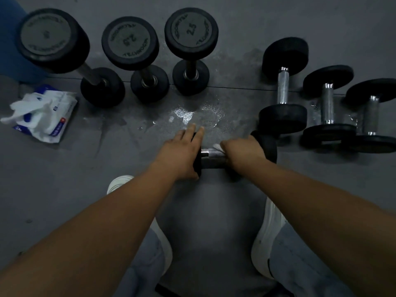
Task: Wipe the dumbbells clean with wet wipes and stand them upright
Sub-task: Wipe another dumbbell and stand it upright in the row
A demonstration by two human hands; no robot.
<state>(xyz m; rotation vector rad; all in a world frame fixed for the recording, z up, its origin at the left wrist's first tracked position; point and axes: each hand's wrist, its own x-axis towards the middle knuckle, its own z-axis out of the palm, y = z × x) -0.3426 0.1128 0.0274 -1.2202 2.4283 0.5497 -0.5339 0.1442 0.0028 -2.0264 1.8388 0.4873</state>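
Note:
A small black dumbbell [214, 157] lies on its side on the grey floor between my feet. My left hand [182, 153] rests over its left head, fingers straight and thumb below. My right hand [242, 153] wraps a white wet wipe [217, 146] around the chrome handle, close to the right head. Three dumbbells stand upright at the back: a large one [53, 39] and two marked 2.5 [130, 43] [190, 33]. Three more lie on their sides at the right [282, 86] [327, 103] [372, 116].
A white and blue wet wipe pack [42, 114] with wipes pulled out lies at the left. A wet patch [192, 114] shines on the floor beyond my hands. My white shoes [265, 232] flank the dumbbell. A blue object [12, 39] fills the far left corner.

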